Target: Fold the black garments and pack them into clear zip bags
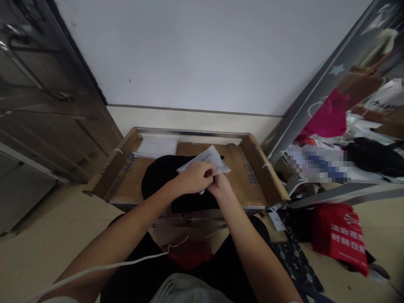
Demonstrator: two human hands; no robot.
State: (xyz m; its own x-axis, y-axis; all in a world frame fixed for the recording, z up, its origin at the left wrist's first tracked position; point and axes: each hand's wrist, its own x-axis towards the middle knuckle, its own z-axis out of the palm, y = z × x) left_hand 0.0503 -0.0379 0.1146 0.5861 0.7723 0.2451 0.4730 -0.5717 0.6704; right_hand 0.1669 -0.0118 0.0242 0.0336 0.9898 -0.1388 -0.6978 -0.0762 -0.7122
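Note:
A small whitish packet (215,158) with dark print is between my hands, above a black cloth item (160,176) that lies on the cardboard-lined tray (126,187). My left hand (196,176) is closed on the packet's lower edge, its thumb and forefinger pinched together. Close against it, my right hand (220,184) also has its fingers closed at the packet's lower right edge. The fingertips of both hands are partly hidden.
White flat sheets or bags (157,146) lie at the tray's back left. A white cable (126,264) crosses over my left forearm. To the right stand a cluttered shelf (372,185) and a red bag (341,235) on the floor. A metal door (41,80) is at the left.

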